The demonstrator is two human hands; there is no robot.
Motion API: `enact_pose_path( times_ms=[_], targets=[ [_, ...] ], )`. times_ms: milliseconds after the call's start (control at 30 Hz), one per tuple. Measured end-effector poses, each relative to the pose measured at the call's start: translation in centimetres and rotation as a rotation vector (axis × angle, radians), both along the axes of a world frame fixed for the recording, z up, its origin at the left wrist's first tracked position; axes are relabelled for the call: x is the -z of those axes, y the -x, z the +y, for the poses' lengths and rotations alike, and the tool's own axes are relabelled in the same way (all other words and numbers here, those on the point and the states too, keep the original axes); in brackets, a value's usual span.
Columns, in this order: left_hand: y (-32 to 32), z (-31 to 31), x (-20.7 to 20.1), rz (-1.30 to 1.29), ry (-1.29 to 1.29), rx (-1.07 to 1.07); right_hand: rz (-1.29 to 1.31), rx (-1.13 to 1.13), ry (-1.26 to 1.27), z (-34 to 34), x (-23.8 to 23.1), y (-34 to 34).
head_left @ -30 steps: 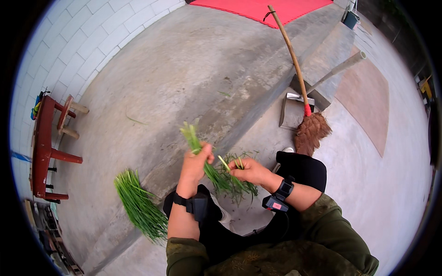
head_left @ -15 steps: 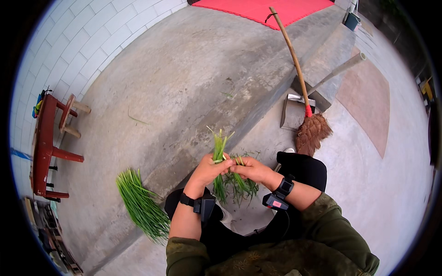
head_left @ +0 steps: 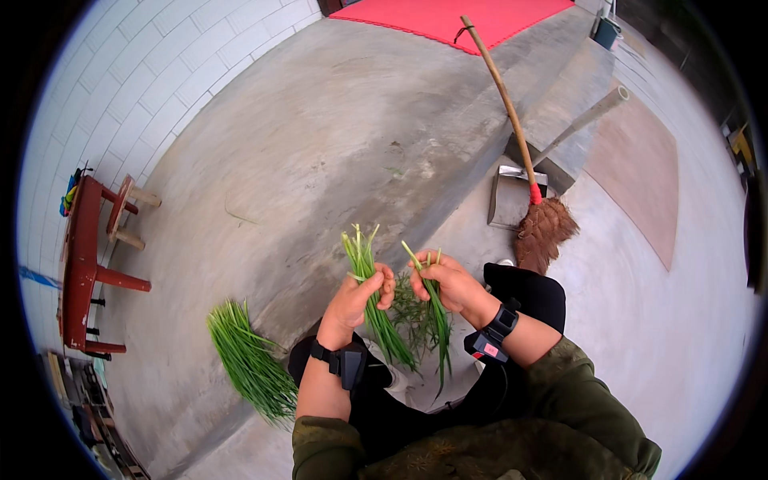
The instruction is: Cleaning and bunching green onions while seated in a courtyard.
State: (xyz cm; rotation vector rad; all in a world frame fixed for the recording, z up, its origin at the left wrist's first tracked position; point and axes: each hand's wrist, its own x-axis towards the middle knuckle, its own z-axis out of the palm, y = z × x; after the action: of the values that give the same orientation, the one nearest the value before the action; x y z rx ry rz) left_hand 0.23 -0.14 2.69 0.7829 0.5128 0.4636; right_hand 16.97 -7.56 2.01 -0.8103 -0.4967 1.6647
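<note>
My left hand is closed round a bunch of green chives, pale cut ends up, blades hanging down. To its right my right hand pinches a few chive stalks that also hang downward. The two hands are a little apart. Below and between them, loose green scraps lie in a heap on the ground, partly hidden by the held chives. A larger pile of chives rests on the concrete step to the left of my left forearm.
Ahead on the right, a broom with a wooden handle leans by a metal dustpan. A red bench and a small wooden stool stand by the white wall at left. The step edge crosses diagonally; a red mat lies far off.
My hands, touching before, have moved apart. A few stalks are now separate in my right hand, while the bunch stays in my left, tilted more to the left at its top.
</note>
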Motion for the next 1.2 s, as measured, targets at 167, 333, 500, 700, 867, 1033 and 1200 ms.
enact_pose_path(
  times_ms=[167,333,500,700,867,1033,1200],
  targets=[
    [-1.1,-0.3,-0.2,0.115,-0.135,0.171,0.003,0.113,-0.047,0.7,-0.4,-0.3],
    [-1.9,-0.6,-0.1,0.187,-0.187,0.207,-0.084,0.212,-0.129,0.9,-0.3,-0.1],
    [-2.2,-0.4,0.9,0.325,-0.343,0.263,-0.187,0.296,-0.140,1.2,-0.1,-0.3],
    [-2.1,-0.3,1.4,0.194,-0.210,-0.072,-0.086,0.454,-0.073,1.7,-0.5,-2.7],
    [-0.9,0.7,1.5,0.140,-0.087,-0.298,0.032,0.658,-0.083,1.6,-1.2,-5.9],
    [0.9,1.7,1.0,0.085,-0.070,-0.448,-0.030,0.637,-0.160,1.5,-1.3,-6.8],
    [-0.7,0.5,1.0,0.194,-0.212,-0.184,-0.166,0.382,-0.105,1.4,-0.5,-3.4]
  ],
)
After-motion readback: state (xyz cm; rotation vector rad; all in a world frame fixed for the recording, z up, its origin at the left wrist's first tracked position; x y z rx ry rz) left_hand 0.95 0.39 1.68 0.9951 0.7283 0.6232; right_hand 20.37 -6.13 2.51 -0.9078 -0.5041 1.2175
